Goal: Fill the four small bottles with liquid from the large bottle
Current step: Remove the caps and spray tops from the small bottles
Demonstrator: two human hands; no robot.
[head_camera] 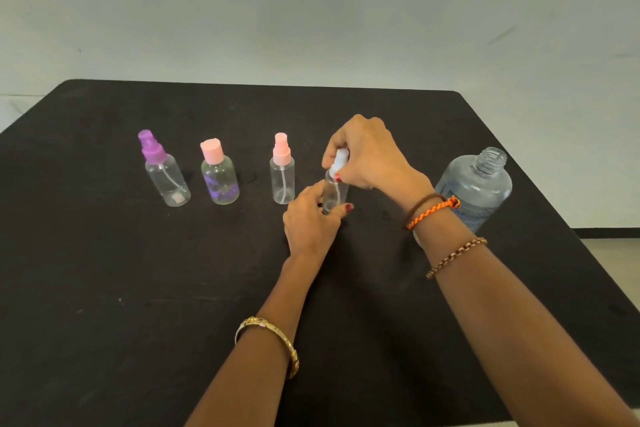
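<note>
The fingers of the right hand (pixel 367 152) curl around the white spray top (pixel 338 160) of a small clear bottle (pixel 334 192), thumb tip pressed just under the top, while the fingers of the left hand (pixel 311 215) wrap around the lower body of that same bottle and hold it upright near the middle of the black surface (pixel 138 288). The bottle's base is hidden behind the left hand, so whether it touches the surface cannot be told. To the left, 3 more small bottles stand in a row toward the left edge: one with a pink spray top (pixel 282 170) just beside the held bottle, one with a pink flat cap (pixel 219 173) and a purple tint inside, and one with a purple spray top (pixel 162 170) farthest left. All 3 are capped and upright. The large bottle (pixel 476 185) stands uncapped near the right edge, partly behind the right wrist, which wears an orange braided band (pixel 433 211). A gold bangle (pixel 273 340) circles the left forearm.
</note>
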